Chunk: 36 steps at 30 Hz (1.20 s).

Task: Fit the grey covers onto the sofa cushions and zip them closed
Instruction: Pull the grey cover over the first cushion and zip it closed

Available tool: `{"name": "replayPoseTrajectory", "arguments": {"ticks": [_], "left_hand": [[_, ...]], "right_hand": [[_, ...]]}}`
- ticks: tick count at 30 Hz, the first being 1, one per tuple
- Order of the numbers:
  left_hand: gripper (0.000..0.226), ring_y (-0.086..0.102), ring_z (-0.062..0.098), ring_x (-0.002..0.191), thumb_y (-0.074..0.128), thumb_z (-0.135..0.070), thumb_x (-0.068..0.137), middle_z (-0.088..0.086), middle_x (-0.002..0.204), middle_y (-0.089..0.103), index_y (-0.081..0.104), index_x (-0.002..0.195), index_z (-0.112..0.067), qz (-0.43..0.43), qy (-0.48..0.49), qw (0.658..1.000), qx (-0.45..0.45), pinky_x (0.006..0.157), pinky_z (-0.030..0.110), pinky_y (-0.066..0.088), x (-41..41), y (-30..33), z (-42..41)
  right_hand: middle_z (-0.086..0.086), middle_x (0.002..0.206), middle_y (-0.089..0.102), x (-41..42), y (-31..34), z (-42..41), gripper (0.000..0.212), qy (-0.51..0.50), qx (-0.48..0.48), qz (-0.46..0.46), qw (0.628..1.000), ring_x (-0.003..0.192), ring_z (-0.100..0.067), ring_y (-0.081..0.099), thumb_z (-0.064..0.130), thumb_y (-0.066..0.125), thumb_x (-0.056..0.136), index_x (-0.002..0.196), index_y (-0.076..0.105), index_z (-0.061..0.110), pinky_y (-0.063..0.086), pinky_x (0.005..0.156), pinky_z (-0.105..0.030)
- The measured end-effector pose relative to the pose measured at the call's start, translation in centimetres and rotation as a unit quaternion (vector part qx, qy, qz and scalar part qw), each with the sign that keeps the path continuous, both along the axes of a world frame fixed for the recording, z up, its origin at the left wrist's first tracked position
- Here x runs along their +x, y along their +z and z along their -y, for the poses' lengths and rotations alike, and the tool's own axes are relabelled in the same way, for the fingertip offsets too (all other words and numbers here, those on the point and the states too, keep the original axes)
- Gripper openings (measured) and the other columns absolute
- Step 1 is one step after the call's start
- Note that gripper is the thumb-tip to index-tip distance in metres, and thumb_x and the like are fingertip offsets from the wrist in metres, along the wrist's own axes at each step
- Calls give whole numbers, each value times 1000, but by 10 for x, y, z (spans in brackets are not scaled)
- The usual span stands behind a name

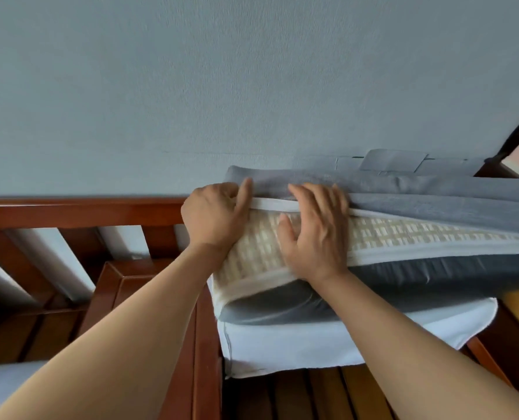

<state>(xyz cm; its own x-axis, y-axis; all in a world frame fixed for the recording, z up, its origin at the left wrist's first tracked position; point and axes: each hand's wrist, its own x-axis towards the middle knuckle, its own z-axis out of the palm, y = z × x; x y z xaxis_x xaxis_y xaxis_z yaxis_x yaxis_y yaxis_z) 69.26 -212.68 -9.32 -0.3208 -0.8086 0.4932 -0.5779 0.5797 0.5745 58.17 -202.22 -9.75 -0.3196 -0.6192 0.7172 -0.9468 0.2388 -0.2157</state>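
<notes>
Left hand (214,218) pinches grey cover (418,204) edge; right hand (314,234) flat on foam cushion (258,253); opening runs rightward from fingers.

We see a sofa frame (205,344) of reddish-brown wood carrying everything here, its top rail running along the left with upright slats below it and flat seat slats (312,392) showing at the bottom. Directly on those slats lies a white cushion (328,338), flat, with a zip line near its left corner. On top of the white cushion rests a second cushion (282,247), its cream, woven-looking side bare, partly wrapped in a grey cover (434,204) whose white-lined edges gape open along that side. We cannot tell what supports the right end.
</notes>
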Motion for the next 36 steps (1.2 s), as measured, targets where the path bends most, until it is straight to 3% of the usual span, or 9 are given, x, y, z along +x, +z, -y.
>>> {"name": "replayPoseTrajectory", "arguments": {"ticks": [6,9,12,15,21,24,28,31,36], "left_hand": [[62,45,22,58,39,-81,64,-4,56,47,45,57,-19,85,-78,993,-7,48,31,24,31,-9,-47],[67,38,14,63,57,-84,42,-13,61,37,29,64,-26,149,-166,974,-26,47,28,20,47,-2,-47],[70,41,14,81,82,-60,46,-11,82,47,34,83,-24,231,-197,952,-39,55,26,26,58,-2,-57],[61,44,17,99,84,-44,57,-5,100,54,41,95,-21,252,-167,953,-33,64,28,33,57,3,-66],[36,54,33,63,65,-2,72,5,62,49,34,62,-19,247,-80,963,-75,52,30,32,56,-4,-86],[31,55,34,72,63,-17,84,10,70,53,38,66,-16,198,-21,980,-4,57,32,31,58,-6,-79],[54,45,19,78,82,-44,62,0,93,48,42,87,-18,149,12,988,21,56,31,31,58,4,-71],[67,49,20,87,83,-47,60,1,109,44,45,108,-21,184,-7,983,25,56,31,35,54,8,-69],[57,46,21,76,81,-38,68,5,113,45,49,112,-20,211,3,977,27,60,32,35,48,13,-69]], "right_hand": [[-10,89,60,-11,8,23,28,20,-8,-32,999,85,-31,57,27,50,73,83,68,9,36,79,-38],[-12,83,57,-2,10,7,17,49,-27,-47,997,78,-31,55,18,52,77,73,63,6,38,71,-37],[-11,80,55,4,11,-15,20,99,-1,-73,992,76,-30,52,23,55,83,72,60,7,41,68,-40],[-8,87,55,4,7,-42,33,151,89,-112,978,83,-26,49,41,55,81,85,62,9,38,73,-38],[-10,82,54,8,9,-50,22,76,101,-148,981,74,-31,54,6,53,64,85,59,7,38,63,-36],[-12,64,51,8,17,-41,22,43,79,-173,981,53,-29,50,-8,45,57,73,54,5,30,50,-29],[-10,48,45,11,26,-31,20,50,73,-179,980,38,-25,45,-13,44,54,60,51,5,18,48,-22],[-10,55,48,13,21,-34,19,28,76,-201,976,44,-26,47,-7,42,59,65,54,6,18,47,-23],[-12,54,48,7,17,-35,31,50,85,-178,979,41,-28,49,-16,65,51,74,56,3,20,43,-22]]}}
